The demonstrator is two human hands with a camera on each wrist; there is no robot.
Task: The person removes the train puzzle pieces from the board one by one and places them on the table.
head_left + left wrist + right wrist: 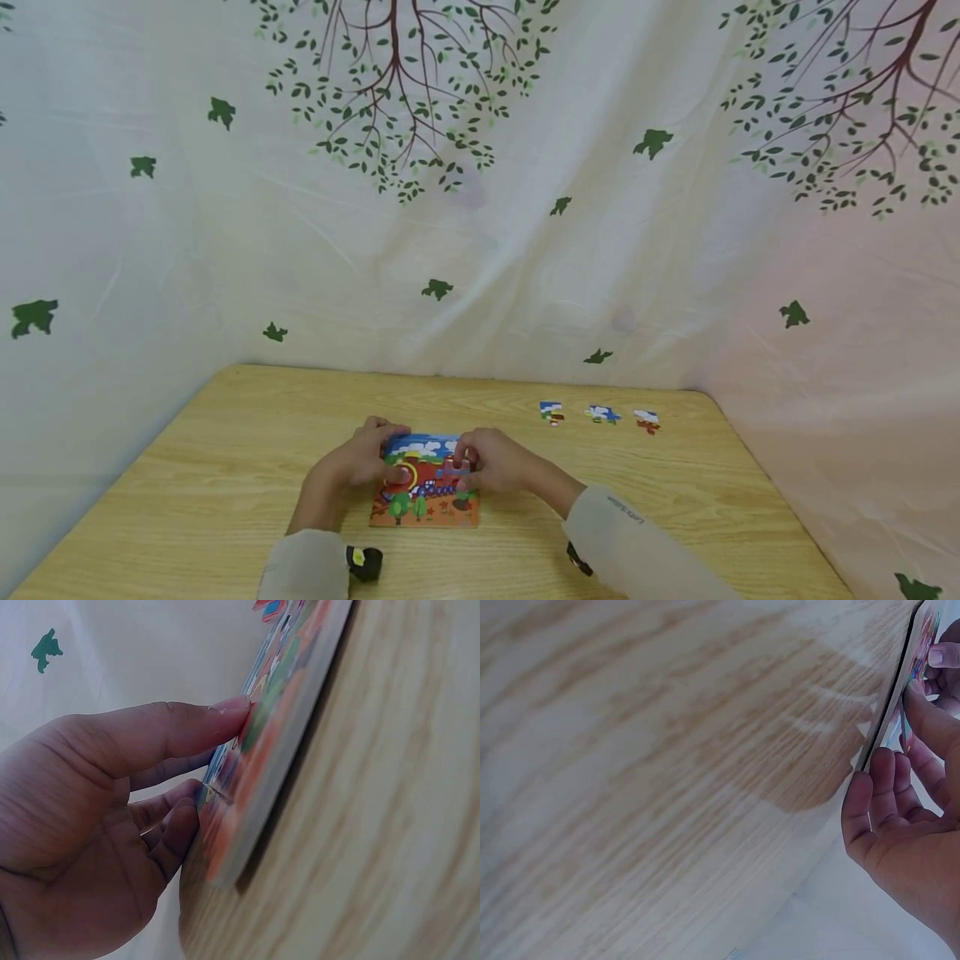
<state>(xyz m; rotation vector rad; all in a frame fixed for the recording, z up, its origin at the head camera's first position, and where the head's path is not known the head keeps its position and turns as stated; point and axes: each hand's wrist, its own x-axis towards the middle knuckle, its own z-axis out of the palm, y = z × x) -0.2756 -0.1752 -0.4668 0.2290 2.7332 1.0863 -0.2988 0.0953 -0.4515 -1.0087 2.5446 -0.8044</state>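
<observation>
A jigsaw puzzle with a red train, trees and clouds lies flat in its tray on the wooden table. My left hand grips its left side, the thumb pressing on the picture and the fingers along the edge, as the left wrist view shows. At the right side, my right hand pinches a puzzle piece, tilted up from the picture, between thumb and fingers. In the right wrist view the other fingers of that hand rest against the tray's edge. The hand covers most of the piece in the head view.
Three loose puzzle pieces lie apart at the back right of the table: a left one, a middle one and a right one. A pale curtain with printed trees and leaves encloses the back and sides.
</observation>
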